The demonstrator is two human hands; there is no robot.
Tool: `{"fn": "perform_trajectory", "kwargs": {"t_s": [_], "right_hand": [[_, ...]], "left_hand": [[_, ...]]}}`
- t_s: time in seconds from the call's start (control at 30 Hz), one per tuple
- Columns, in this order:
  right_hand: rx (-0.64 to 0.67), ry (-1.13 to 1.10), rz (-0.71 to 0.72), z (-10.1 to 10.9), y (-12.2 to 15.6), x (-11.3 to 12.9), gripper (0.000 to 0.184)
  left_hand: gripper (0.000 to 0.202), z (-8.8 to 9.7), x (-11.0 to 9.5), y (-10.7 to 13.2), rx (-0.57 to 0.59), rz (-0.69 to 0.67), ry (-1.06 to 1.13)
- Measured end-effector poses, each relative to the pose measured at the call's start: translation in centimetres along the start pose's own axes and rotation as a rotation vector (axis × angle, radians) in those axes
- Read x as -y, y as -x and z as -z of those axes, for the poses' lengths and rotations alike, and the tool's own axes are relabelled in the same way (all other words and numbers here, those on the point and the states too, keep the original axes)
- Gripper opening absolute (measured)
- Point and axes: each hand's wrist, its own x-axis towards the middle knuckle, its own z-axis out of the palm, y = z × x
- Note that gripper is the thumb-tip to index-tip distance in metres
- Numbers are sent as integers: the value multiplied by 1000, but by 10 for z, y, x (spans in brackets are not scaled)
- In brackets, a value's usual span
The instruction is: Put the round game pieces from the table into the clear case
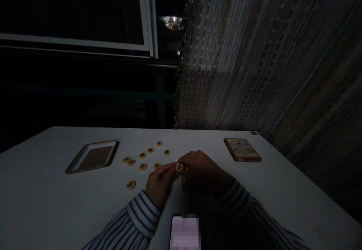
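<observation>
L hand & R hand pinching round game pc, loose pcs ~10 o'clock, box ~2 o'clock

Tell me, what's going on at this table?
A person in striped sleeves is holding a round piece marked with a dark character at the fingertips of the left hand and right hand, over a white table. More round pieces lie loose, mostly beyond and to the left of the hands. A shallow open tray sits farther left, and a flat printed box lies on the right. It's too dark to make out what is under the right hand.
</observation>
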Motion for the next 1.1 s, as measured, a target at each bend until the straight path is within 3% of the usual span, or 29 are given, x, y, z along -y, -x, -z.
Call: {"fn": "perform_trajectory", "kwargs": {"t_s": [0.27,0.5,0.73,1.1], "right_hand": [[60,39,-50,8,2,-6,25],[102,51,-76,11,5,-10,28],[173,87,-95,4,7,-15,30],[229,106,-83,-7,7,-22,25]], "left_hand": [[26,0,10,0,-20,-43,-190],[22,0,18,-1,43,-198,-352],[24,-2,23,3,151,-386,-487],[40,-2,28,3,237,-448,-528]]}}
